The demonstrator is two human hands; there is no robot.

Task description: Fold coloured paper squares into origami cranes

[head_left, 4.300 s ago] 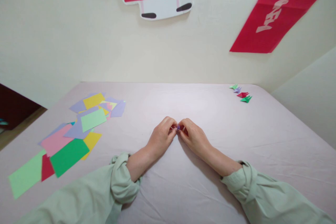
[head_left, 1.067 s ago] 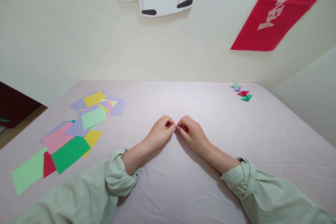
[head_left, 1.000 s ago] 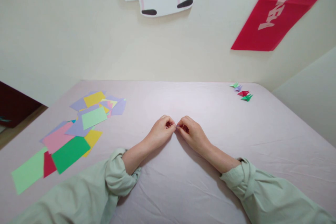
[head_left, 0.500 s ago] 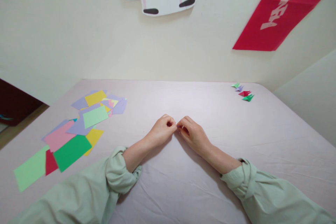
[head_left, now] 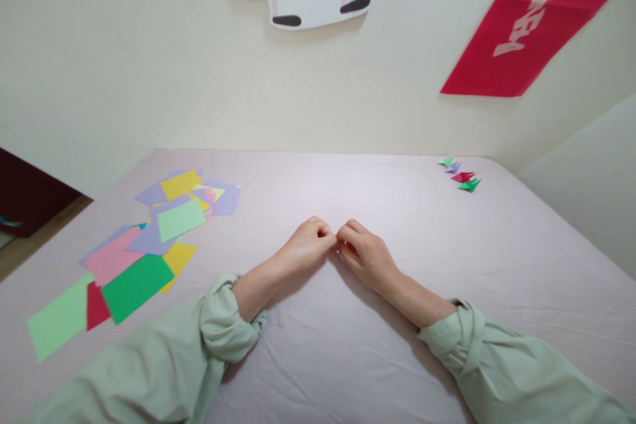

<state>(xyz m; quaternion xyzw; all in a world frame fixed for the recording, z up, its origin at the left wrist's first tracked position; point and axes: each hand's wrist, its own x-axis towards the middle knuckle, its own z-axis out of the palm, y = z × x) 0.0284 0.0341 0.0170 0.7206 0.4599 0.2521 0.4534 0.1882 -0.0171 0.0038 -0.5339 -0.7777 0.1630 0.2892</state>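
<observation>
Over the middle of the table, my left hand [head_left: 313,244] and my right hand [head_left: 364,252] meet at their fingertips. Thumb and index finger of the left hand are pinched together. The right hand's fingers are curled in, with the thumb pressed towards the fingertips. Whatever they pinch between them is tiny and almost wholly covered by the fingers, so I cannot make it out. At the far right of the table, small folded paper figures stand in a slanting row: a light green one [head_left: 446,161], a purple one [head_left: 453,167], a red one [head_left: 464,177] and a green one [head_left: 470,185].
On the left lie loose sheets of coloured paper, overlapping, among them a green sheet [head_left: 138,287], a pink sheet [head_left: 115,257], a yellow sheet [head_left: 181,185] and a light green sheet [head_left: 58,320]. A pale cloth [head_left: 318,358] covers the table, which meets a wall [head_left: 298,93] behind.
Both hands stay almost in place, still pinched together; the fingertips have shifted only very slightly. The paper sheets and folded figures have not moved.
</observation>
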